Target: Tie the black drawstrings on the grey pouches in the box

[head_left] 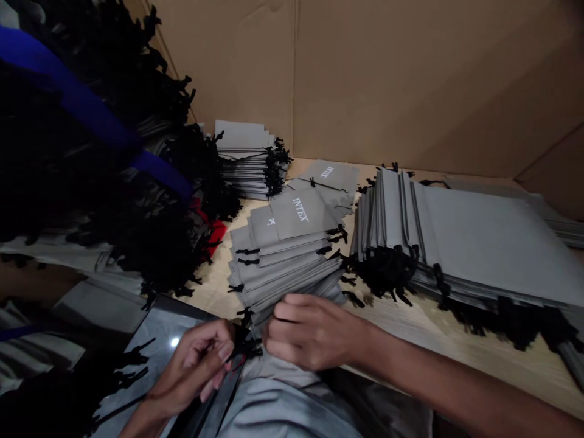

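Observation:
My left hand (pixel 196 359) pinches black drawstring cords (pixel 246 340) between thumb and fingers, low in the middle of the head view. Just to its right, my right hand (pixel 310 331) is closed with its fingers curled round a grey drawstring pouch, most of which the hand hides. Beyond both hands lies a fanned pile of grey drawstring pouches (pixel 287 261), knotted black cord ends sticking out at its sides. The top pouch (pixel 303 213) bears the white print "INTEX". Grey cloth (pixel 283 395) lies below the hands.
A large stack of grey pouches (pixel 497 237) occupies the right side. Another neat stack (pixel 241 135) stands at the back, beside loose pouches (pixel 333 176). On the left rises a big heap of black-corded pouches with a blue strap (pixel 159 170). Cardboard walls (pixel 387 79) close off the back.

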A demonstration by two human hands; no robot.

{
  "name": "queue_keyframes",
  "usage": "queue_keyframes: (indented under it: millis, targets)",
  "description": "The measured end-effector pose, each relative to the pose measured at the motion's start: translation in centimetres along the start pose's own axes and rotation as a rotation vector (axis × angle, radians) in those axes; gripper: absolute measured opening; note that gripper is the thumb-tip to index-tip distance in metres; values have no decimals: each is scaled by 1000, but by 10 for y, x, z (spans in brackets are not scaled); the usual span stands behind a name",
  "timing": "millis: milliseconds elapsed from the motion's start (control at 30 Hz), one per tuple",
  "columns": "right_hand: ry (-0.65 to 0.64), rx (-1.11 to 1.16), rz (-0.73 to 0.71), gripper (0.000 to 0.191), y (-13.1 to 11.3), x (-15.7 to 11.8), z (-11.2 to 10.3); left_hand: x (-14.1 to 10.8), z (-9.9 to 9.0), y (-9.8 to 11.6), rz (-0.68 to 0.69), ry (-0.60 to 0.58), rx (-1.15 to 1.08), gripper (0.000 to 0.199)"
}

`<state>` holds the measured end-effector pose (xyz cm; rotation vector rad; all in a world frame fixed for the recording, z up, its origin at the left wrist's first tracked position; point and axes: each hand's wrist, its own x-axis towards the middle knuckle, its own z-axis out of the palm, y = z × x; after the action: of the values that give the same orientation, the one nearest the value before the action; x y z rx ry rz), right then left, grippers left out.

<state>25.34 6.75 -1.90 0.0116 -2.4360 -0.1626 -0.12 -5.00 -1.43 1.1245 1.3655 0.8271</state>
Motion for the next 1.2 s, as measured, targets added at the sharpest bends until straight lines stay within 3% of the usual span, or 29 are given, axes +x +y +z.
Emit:
queue_keyframes:
  millis: [133, 267, 367, 567, 733, 867, 1033, 1200]
  targets:
    - [-9, -2, 35, 25, 0, 2, 3, -2, -6, 10, 23, 0, 175, 59]
    - [-44, 16, 71, 30, 0, 4, 7, -15, -11, 5, 301, 163, 504, 35]
    - [-19, 8, 73, 29, 1, 4, 9, -22, -7, -4, 446, 243, 737, 43]
    - [66, -24, 75, 31, 2, 3, 11, -3, 14, 7, 621, 258, 631, 15]
    - [72, -3, 68, 28, 6, 3, 10, 8, 19, 19, 491, 266, 432, 5]
    - [19, 27, 11, 28, 7, 2, 6, 9, 19, 20, 367, 218, 298, 12]
    - [26, 42, 6, 34, 5, 2, 5, 5, 21, 24, 204, 254, 199, 19]
    - [13, 27, 91, 26, 4, 1, 6, 11, 17, 20, 202, 230, 228, 23]
